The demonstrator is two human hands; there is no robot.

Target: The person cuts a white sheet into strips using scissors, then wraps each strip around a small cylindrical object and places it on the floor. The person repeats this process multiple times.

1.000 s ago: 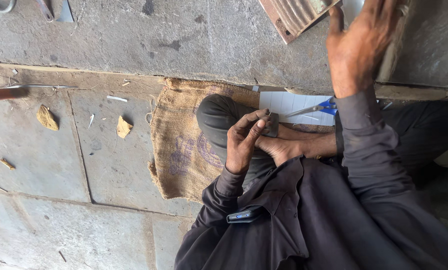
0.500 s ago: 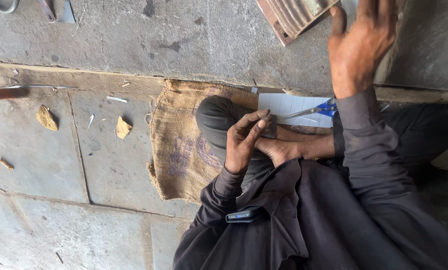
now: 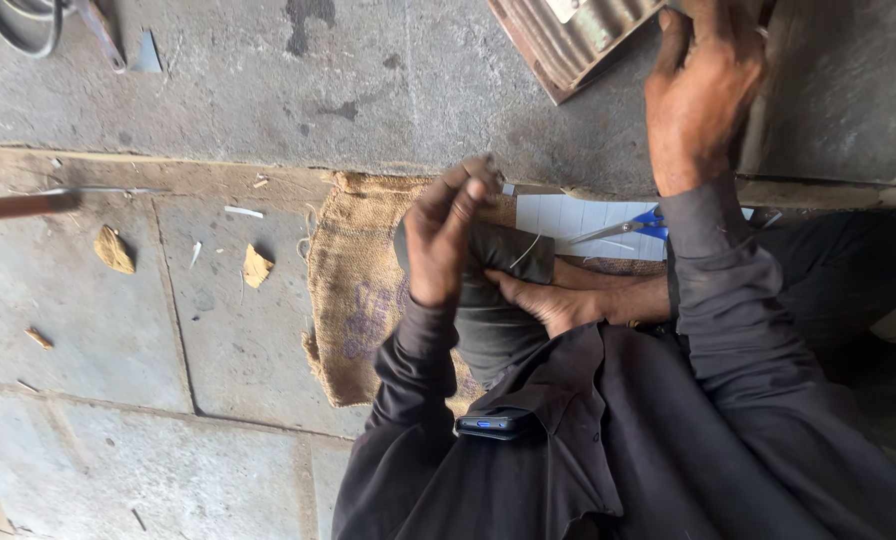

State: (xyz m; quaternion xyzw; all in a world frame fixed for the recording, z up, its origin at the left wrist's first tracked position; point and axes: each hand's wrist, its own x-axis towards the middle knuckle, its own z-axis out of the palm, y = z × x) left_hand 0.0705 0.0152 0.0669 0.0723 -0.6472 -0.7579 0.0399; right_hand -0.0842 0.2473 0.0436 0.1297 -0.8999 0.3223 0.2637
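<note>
A grey stone floor (image 3: pixel 218 90) of slabs runs under everything. A brown burlap sack (image 3: pixel 353 290) lies flat on it, its far edge under a white ruled sheet (image 3: pixel 568 215) carrying blue-handled scissors (image 3: pixel 628 225). On the sack sits a dark rubber piece (image 3: pixel 503 255). The left hand (image 3: pixel 443 235) pinches a thin thread, fingers closed. The right hand (image 3: pixel 703 95) grips a ribbed metal sheet (image 3: pixel 568 40) at the floor's far edge.

Left hand (image 3: pixel 448 235) fingers pinched — right hand (image 3: pixel 703 95) raised, curled.

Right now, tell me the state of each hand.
Left hand: pinched shut on the dark piece.
Right hand: raised and curled; whether it holds anything cannot be told.
</note>
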